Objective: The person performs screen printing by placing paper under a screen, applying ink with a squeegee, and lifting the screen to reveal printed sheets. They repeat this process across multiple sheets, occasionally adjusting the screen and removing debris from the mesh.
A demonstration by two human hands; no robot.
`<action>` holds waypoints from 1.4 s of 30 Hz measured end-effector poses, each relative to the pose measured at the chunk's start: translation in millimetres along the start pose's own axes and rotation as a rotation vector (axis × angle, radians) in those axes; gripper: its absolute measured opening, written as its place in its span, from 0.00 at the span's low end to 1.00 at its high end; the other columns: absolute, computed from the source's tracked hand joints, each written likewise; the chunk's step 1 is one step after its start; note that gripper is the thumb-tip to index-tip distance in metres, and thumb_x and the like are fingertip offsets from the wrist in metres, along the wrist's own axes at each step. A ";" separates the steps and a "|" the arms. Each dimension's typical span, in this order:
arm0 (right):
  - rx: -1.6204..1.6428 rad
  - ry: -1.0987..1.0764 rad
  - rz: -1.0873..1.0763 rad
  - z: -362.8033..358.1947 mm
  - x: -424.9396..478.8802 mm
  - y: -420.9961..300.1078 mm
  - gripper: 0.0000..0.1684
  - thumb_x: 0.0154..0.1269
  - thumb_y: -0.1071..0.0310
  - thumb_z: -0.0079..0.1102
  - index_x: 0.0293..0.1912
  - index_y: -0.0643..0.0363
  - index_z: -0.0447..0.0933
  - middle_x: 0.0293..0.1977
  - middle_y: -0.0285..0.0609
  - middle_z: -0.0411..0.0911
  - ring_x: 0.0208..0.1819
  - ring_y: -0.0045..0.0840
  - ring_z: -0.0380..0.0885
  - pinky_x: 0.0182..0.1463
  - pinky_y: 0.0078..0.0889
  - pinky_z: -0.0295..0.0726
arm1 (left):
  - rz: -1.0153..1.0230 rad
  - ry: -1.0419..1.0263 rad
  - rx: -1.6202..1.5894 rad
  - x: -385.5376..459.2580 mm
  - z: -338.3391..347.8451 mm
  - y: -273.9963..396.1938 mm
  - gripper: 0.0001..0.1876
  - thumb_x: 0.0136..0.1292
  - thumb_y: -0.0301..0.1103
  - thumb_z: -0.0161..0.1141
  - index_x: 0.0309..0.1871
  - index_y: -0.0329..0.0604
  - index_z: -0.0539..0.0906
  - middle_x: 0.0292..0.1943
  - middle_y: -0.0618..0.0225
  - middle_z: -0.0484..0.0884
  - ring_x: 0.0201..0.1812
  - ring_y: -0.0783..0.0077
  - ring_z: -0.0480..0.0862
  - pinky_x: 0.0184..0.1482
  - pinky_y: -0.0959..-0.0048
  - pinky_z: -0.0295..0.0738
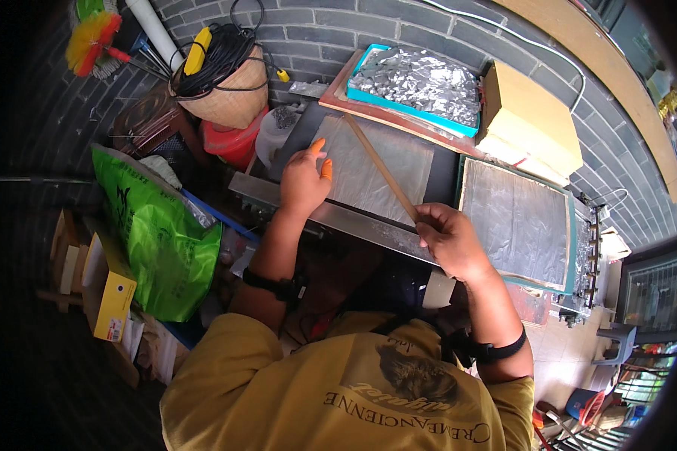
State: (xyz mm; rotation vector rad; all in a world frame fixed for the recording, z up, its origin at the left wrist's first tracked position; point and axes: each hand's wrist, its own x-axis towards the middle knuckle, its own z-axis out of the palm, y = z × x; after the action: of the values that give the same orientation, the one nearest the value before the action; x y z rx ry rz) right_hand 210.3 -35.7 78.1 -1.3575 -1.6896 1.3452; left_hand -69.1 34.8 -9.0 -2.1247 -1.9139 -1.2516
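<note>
My right hand [450, 238] grips one end of a thin wooden strip [381, 164]. The strip slants up and left across a thin greyish sheet [347, 183] on a dark flat board [445, 169]. At the sheet's left edge is my left hand [306, 179], empty, with thumb and forefinger apart and orange finger covers on their tips. Whether it touches the sheet I cannot tell. Right of the board, a silvery-grey square sheet [516, 220] with a pale border lies on a green mat [571, 248].
A turquoise tray [414, 111] of crumpled silver foil [420, 79] stands behind the board, beside a cardboard box [530, 121]. A metal bar [366, 222] edges the front. At left are a cable-filled basket [225, 104], a red bucket [237, 141] and a green bag [158, 242].
</note>
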 end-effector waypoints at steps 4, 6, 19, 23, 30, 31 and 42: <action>-0.029 0.025 0.015 -10.0 -22.3 -22.3 0.14 0.66 0.77 0.54 0.51 0.67 0.76 0.26 0.32 0.73 0.26 0.11 0.67 0.28 0.16 0.68 | -0.646 -0.230 -0.944 15.5 -0.9 -2.5 0.13 0.68 0.35 0.57 0.51 0.36 0.78 0.39 0.65 0.84 0.39 0.73 0.85 0.42 0.77 0.77; -0.025 0.082 -0.043 -14.4 -37.8 -22.2 0.13 0.66 0.76 0.56 0.49 0.67 0.77 0.23 0.34 0.74 0.25 0.14 0.69 0.29 0.20 0.70 | -0.710 -0.509 -0.981 31.0 -1.4 -11.1 0.13 0.69 0.36 0.55 0.50 0.39 0.79 0.39 0.64 0.84 0.38 0.72 0.85 0.42 0.77 0.77; -0.047 0.746 0.136 -87.5 -203.6 34.2 0.15 0.65 0.78 0.57 0.52 0.66 0.77 0.22 0.28 0.71 0.25 0.10 0.68 0.29 0.17 0.68 | -0.493 -0.410 -0.760 26.1 1.9 41.9 0.12 0.67 0.33 0.58 0.51 0.43 0.81 0.36 0.71 0.83 0.32 0.82 0.79 0.35 0.82 0.69; -0.129 0.811 0.251 -82.2 -247.8 45.1 0.18 0.64 0.78 0.58 0.54 0.65 0.76 0.22 0.31 0.72 0.22 0.11 0.67 0.27 0.18 0.67 | -0.303 -0.318 -0.911 16.3 34.6 85.7 0.14 0.64 0.27 0.62 0.53 0.41 0.80 0.37 0.71 0.83 0.33 0.81 0.79 0.38 0.80 0.74; -0.151 0.828 0.349 -74.6 -300.4 55.7 0.18 0.63 0.80 0.58 0.54 0.65 0.78 0.23 0.29 0.70 0.24 0.11 0.66 0.28 0.17 0.66 | 0.250 -0.319 -0.530 -4.0 55.1 218.9 0.19 0.61 0.27 0.64 0.56 0.43 0.78 0.45 0.58 0.84 0.46 0.61 0.83 0.50 0.66 0.77; -0.137 0.842 0.359 -77.1 -307.4 58.7 0.18 0.62 0.80 0.58 0.53 0.65 0.78 0.22 0.29 0.70 0.24 0.11 0.66 0.28 0.17 0.66 | 0.330 -0.323 -0.501 -8.6 58.0 235.3 0.20 0.60 0.28 0.64 0.56 0.42 0.77 0.47 0.57 0.83 0.49 0.57 0.82 0.53 0.65 0.76; -0.035 0.806 0.320 -90.6 -346.3 67.5 0.19 0.62 0.83 0.58 0.53 0.65 0.78 0.23 0.27 0.69 0.24 0.10 0.64 0.28 0.16 0.63 | 0.793 -0.529 -0.326 -67.6 94.0 359.9 0.28 0.61 0.39 0.62 0.61 0.32 0.72 0.64 0.49 0.69 0.70 0.49 0.64 0.73 0.57 0.56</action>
State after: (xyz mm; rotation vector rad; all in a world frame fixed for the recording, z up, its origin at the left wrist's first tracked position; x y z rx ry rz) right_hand 422.2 -331.6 94.2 -1.9065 -0.9781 0.7334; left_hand 289.2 -62.8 61.5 -3.1321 -0.7336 -0.9092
